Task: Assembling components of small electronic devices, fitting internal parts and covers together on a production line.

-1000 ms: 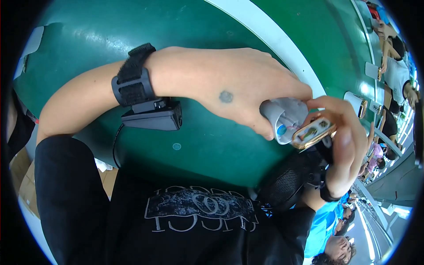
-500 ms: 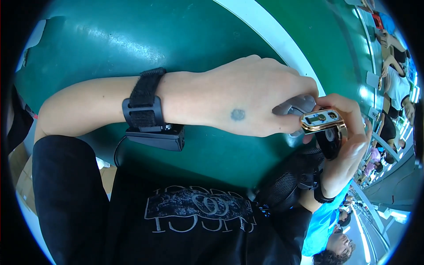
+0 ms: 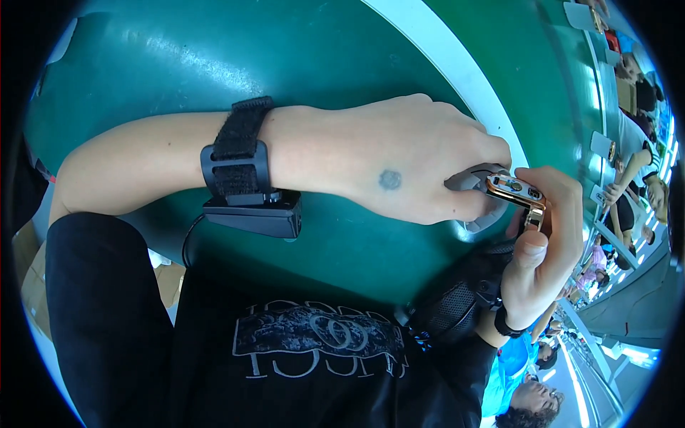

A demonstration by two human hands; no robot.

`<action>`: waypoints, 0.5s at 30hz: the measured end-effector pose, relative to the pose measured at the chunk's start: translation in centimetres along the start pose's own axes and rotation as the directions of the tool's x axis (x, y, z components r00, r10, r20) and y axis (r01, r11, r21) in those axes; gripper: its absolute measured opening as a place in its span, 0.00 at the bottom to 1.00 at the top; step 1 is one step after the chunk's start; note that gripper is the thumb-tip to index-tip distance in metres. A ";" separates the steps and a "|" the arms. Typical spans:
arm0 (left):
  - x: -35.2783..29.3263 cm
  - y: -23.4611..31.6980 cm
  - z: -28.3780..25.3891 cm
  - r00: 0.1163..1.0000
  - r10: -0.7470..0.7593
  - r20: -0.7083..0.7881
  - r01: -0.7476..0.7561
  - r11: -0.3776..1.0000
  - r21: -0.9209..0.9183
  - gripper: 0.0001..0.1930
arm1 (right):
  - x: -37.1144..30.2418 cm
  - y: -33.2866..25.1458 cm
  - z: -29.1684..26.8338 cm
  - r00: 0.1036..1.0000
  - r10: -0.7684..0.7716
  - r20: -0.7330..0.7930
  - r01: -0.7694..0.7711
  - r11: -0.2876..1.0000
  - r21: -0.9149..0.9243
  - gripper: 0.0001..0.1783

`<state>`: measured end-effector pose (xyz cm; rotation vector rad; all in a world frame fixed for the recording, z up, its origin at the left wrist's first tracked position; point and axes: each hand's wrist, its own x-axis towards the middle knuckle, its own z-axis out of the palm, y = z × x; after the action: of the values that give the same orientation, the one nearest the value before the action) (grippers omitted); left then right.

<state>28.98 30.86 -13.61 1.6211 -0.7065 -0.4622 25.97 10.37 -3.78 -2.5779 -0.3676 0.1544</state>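
My left hand [image 3: 428, 153] reaches across from the left, back upward, its fingers curled around a crumpled grey cloth [image 3: 467, 178]. Beside it, my right hand [image 3: 560, 207] grips a small gold-rimmed metal part [image 3: 515, 189]. This part has a narrow rounded plate with a pale inner face and a gold arm bent down from one end; its exact kind is unclear. The plate's near end meets the cloth by my left thumb. My left fingertips are hidden beneath the hand, and some of my right fingers are behind the part.
Both hands are over a green tabletop [image 3: 342, 264] edged by a white strip [image 3: 442, 50], with a green belt-like surface [image 3: 528, 78] beyond. A black device [image 3: 253, 214] is strapped to my left wrist. A black mesh item [image 3: 457, 299] lies near my right forearm. Several people sit along the right.
My right hand has turned the gold-rimmed part, so its plate shows narrower and its dark underside is out of sight. The grey cloth has shifted up around the plate's end.
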 end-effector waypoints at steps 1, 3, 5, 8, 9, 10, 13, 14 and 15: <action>0.0 0.0 0.0 1.000 0.026 -0.003 -0.026 1.000 0.002 0.20 | -0.1 -0.1 0.1 1.000 -0.008 0.007 0.008 1.000 -0.026 0.47; 0.0 -0.3 0.0 0.999 0.048 -0.011 -0.048 0.999 0.000 0.21 | -0.3 0.0 0.2 1.000 -0.019 0.022 0.020 0.999 -0.051 0.47; 0.3 -0.3 -0.2 0.995 0.096 -0.008 -0.096 0.995 0.035 0.24 | -0.2 0.0 0.2 1.000 -0.012 0.001 0.012 0.996 -0.087 0.48; 0.3 -0.2 -0.4 0.999 0.052 0.004 -0.052 0.999 0.001 0.26 | -0.1 0.5 0.1 1.000 -0.007 -0.004 0.007 0.995 -0.095 0.49; 0.5 0.1 -0.7 1.000 -0.006 0.024 0.007 0.999 -0.047 0.27 | 0.0 0.8 0.0 1.000 -0.002 -0.008 0.001 0.996 -0.093 0.50; 0.6 0.4 -0.9 0.997 -0.062 0.048 0.066 0.993 -0.094 0.28 | 0.1 1.0 -0.3 1.000 0.004 -0.014 -0.005 0.996 -0.089 0.50; 0.9 0.4 -1.6 0.996 -0.041 0.076 0.049 0.992 -0.113 0.30 | 0.9 0.8 -1.6 0.982 0.147 0.116 -0.172 0.952 0.254 0.50; 1.0 0.5 -1.8 0.996 -0.030 0.088 0.040 0.992 -0.118 0.31 | 1.1 0.7 -1.9 0.962 0.191 0.194 -0.256 0.876 0.408 0.50; 0.9 0.7 -2.0 0.996 -0.021 0.085 0.030 0.994 -0.106 0.31 | 1.3 0.7 -2.0 0.966 0.183 0.181 -0.243 0.880 0.409 0.50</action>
<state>30.87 31.69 -12.52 1.5180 -0.7128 -0.5802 27.71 9.20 -2.46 -2.1658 -0.0795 0.4446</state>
